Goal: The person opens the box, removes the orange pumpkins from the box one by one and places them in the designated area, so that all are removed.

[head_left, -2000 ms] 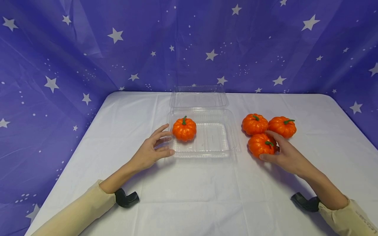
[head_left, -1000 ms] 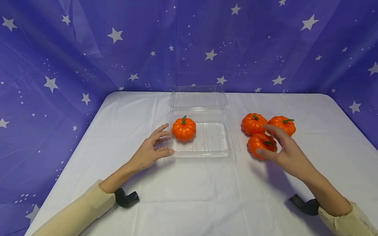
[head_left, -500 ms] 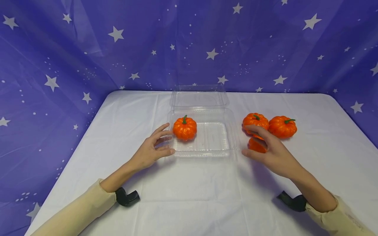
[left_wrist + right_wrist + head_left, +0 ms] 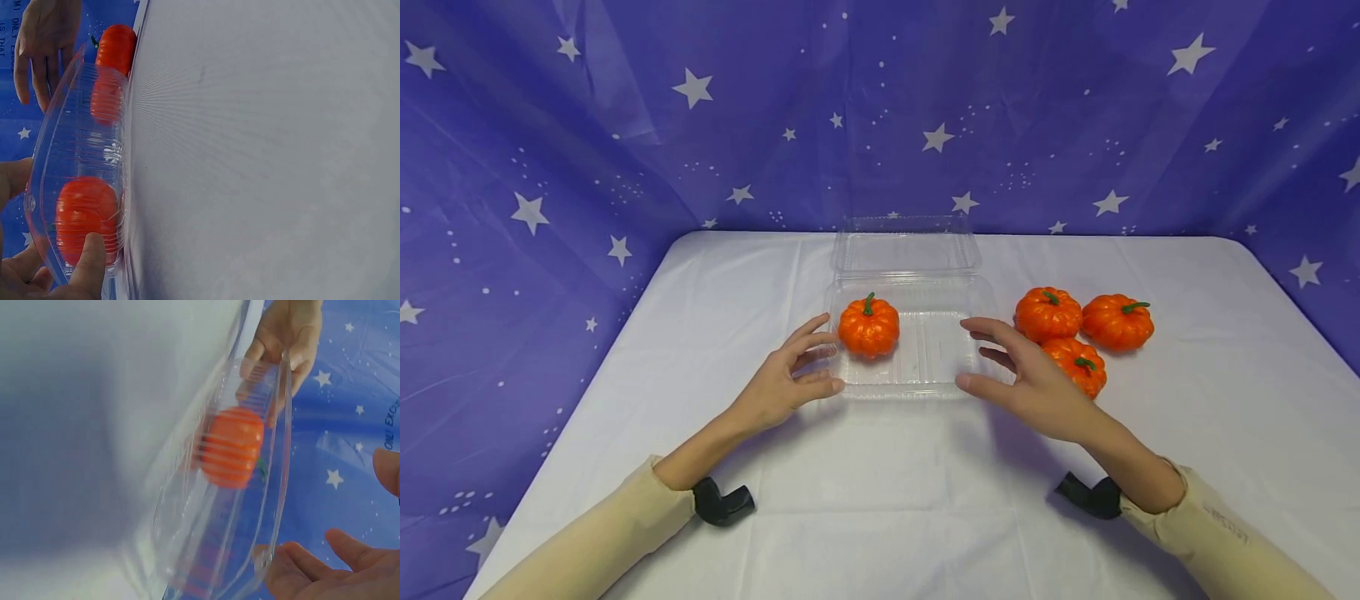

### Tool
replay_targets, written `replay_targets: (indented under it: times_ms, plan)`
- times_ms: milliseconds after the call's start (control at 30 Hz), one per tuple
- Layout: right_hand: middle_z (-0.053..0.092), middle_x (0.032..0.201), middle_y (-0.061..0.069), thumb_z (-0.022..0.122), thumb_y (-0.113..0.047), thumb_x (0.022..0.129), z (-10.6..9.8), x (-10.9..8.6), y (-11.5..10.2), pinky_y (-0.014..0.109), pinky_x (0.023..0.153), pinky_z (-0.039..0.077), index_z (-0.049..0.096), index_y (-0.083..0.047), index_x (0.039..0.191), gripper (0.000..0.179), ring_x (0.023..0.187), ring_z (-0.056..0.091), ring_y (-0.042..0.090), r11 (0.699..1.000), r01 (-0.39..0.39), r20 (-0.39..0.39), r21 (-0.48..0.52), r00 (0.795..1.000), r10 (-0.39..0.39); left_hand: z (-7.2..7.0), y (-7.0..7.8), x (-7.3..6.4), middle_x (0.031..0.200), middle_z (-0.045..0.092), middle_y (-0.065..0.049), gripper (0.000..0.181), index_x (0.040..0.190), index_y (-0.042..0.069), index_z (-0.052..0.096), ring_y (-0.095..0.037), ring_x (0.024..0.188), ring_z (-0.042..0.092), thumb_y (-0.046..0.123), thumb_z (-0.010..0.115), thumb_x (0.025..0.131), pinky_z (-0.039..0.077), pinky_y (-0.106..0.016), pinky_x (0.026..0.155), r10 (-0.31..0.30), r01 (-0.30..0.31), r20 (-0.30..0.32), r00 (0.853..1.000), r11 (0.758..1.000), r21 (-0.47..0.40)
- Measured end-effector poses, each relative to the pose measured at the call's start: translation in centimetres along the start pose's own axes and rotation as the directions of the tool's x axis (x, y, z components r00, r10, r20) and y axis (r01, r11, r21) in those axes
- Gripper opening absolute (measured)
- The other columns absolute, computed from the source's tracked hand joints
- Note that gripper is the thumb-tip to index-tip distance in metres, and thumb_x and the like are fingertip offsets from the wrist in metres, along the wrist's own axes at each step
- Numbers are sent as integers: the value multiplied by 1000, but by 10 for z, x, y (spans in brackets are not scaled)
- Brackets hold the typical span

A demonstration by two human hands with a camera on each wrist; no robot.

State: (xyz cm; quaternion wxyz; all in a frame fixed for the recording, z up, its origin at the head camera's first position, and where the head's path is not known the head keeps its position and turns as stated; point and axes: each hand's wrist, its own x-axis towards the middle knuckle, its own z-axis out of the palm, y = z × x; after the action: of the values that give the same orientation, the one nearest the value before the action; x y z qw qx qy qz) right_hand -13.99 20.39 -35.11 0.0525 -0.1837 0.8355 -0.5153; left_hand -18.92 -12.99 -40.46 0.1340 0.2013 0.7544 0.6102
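Observation:
A clear plastic clamshell container (image 4: 940,350) lies open on the table, its lid (image 4: 906,250) folded back. One small orange pumpkin (image 4: 868,329) with a green stem sits in the left half of the tray. My left hand (image 4: 778,387) stays at the container's left side, fingers spread, thumb and fingertips right at its wall. In the left wrist view, the thumb (image 4: 90,265) overlaps the pumpkin seen through the plastic. My right hand (image 4: 1045,392) is at the container's right edge with fingers spread, holding nothing; in the right wrist view its fingers (image 4: 350,550) are near the rim.
Three more orange pumpkins lie grouped right of the container: one at the back left (image 4: 1047,310), one at the back right (image 4: 1117,323), and a nearer one (image 4: 1081,368) partly behind the right hand. A white cloth (image 4: 880,500) covers the table; a purple star-patterned curtain (image 4: 880,108) stands behind.
My right hand has let go of the nearest pumpkin and moved left to the container's right edge. That pumpkin stays with the other two. The left hand has not moved.

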Motion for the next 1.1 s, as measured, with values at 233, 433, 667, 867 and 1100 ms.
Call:
replay_targets:
  times_ms: [233,433,667,867,1100]
  plan:
    - [42,148,13,71,-20,93,13,15,2,49,112,37,42,-3,145,62,136,39,30,1000,8,29,-12,1000,-7,1,-1,1,163,17,-2,60,138,-4,50,-34,135,42,5,76,86,46,-29,103,-1,1,2,1000,1000,3]
    - [40,149,16,73,-20,91,21,28,4,49,111,38,41,-1,145,65,136,36,35,1000,-3,40,-13,999,3,3,-1,2,163,17,-1,59,138,-5,49,-34,135,42,5,76,86,46,-29,103,1,-1,4,1000,1000,1]
    - [39,149,19,72,-19,91,28,42,6,52,111,37,39,1,145,66,136,35,39,999,9,70,-33,998,-7,4,0,4,163,17,0,60,138,-4,50,-34,135,42,6,77,85,47,-29,102,2,-2,11,1000,1000,0]
    - [29,154,18,73,-27,91,38,61,3,55,112,34,30,-3,150,77,139,32,41,998,-11,133,-66,991,19,2,0,4,163,17,-1,60,138,-1,50,-33,135,42,7,77,85,47,-28,102,-6,6,12,1000,1000,6]
    - [23,157,16,73,-32,90,49,87,6,52,112,35,23,-5,154,85,140,30,41,995,-80,166,-54,982,88,-1,-1,1,163,16,0,61,139,-1,50,-34,136,41,8,77,86,46,-30,103,0,0,14,1000,1000,6]
